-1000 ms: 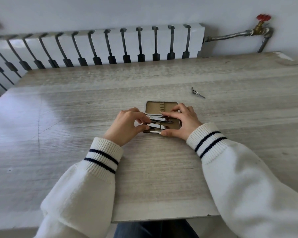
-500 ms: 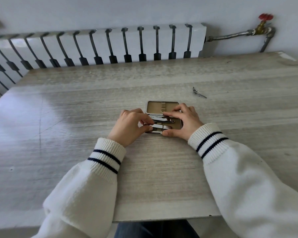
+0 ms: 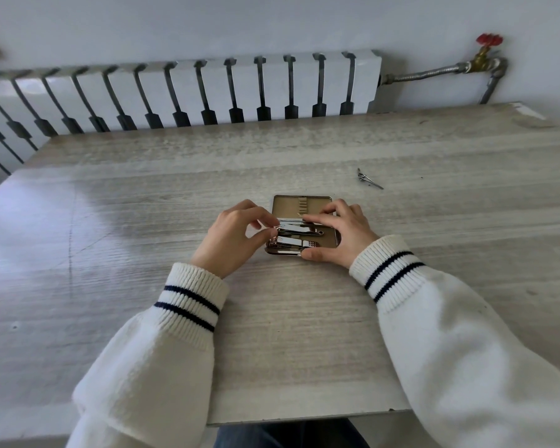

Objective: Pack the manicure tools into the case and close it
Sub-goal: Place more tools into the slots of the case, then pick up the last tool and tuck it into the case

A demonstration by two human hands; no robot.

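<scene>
A small tan manicure case [image 3: 332, 240] lies open in the middle of the wooden table [image 3: 272, 334], its lid [image 3: 301, 204] flat on the far side. Several shiny metal tools [image 3: 296, 236] lie across its near half. My left hand [image 3: 232, 240] pinches the left ends of the tools between thumb and fingers. My right hand [image 3: 340, 234] grips the case's right side, thumb on the near edge and fingers pressing the tools from above. One small metal tool [image 3: 367, 180] lies loose on the table, beyond the case to the right.
A white radiator [image 3: 181, 92] runs along the wall behind the table's far edge. A pipe with a red valve [image 3: 488, 40] is at the back right. The table's near edge is just below my sleeves.
My left hand's fingers have shifted slightly on the left ends of the tools. The case and my right hand stay in the same place.
</scene>
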